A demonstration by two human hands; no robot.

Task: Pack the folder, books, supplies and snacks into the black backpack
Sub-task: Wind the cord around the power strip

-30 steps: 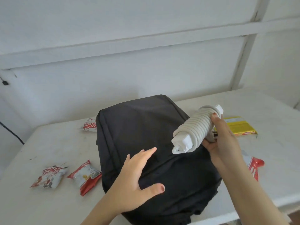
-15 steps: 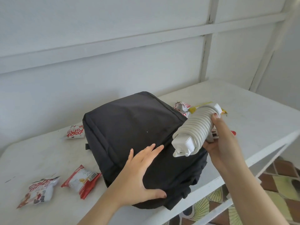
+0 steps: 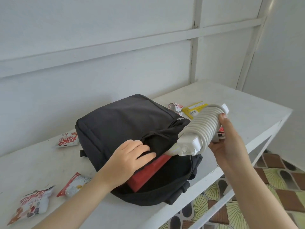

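Observation:
The black backpack (image 3: pixel 122 124) lies flat on the white table (image 3: pixel 247 103). My left hand (image 3: pixel 130 157) grips its front flap and lifts it, baring a red folder or book (image 3: pixel 150 172) inside. My right hand (image 3: pixel 229 146) holds a white power strip wound in its white cord (image 3: pixel 204 129), one end at the bag's opening. Snack packets lie around: a red and white packet (image 3: pixel 68 139) behind the bag on the left, a red packet (image 3: pixel 74 184) and a white packet (image 3: pixel 33 204) at the front left, a yellow packet (image 3: pixel 194 109) and another small packet (image 3: pixel 175 106) behind the bag.
The table's front edge runs diagonally on the right, with patterned floor tiles (image 3: pixel 270 187) below. A white panelled wall stands right behind the table. A red item (image 3: pixel 220 132) peeks out behind the power strip.
My left hand went from lying flat on the backpack to gripping and lifting its flap, showing the red item inside. The power strip has come down to the opening. The view swung left.

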